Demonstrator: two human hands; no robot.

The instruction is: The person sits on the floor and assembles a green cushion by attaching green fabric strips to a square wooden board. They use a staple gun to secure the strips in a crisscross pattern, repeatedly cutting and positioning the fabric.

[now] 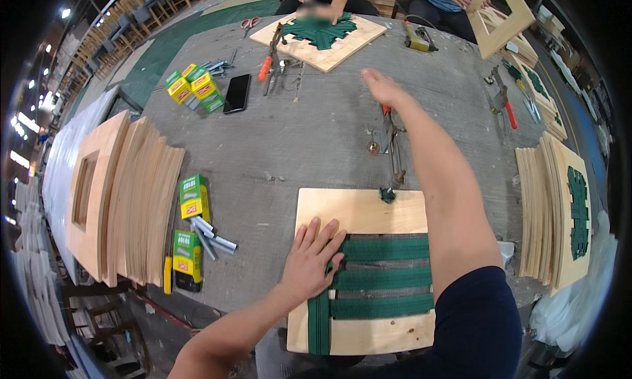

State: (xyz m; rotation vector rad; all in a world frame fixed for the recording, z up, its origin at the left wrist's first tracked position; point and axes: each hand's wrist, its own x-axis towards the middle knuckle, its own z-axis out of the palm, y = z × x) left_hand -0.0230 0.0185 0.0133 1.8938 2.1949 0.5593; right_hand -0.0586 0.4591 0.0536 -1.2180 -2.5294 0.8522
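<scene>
My left hand point(315, 252) lies flat, fingers spread, on a pale wooden frame panel point(362, 211) and the edge of its green webbing. Several green straps point(382, 278) cross the panel's opening from side to side. One upright green strap point(318, 326) runs down its left part. Further forward, my right hand point(385, 89) is closed over the red-orange handle of a metal toggle clamp point(395, 152); its fingers are partly hidden. The clamp's dark tip rests at the panel's far edge. My right forearm covers the panel's right side.
Wooden frames are stacked left point(141, 201) and right point(543, 208). Staple boxes point(194, 198), loose staples point(214, 237) and a phone point(237, 93) lie on the grey table point(309, 135). Across it, another person's hands work at a webbed panel point(326, 59); another person holds a frame point(503, 23).
</scene>
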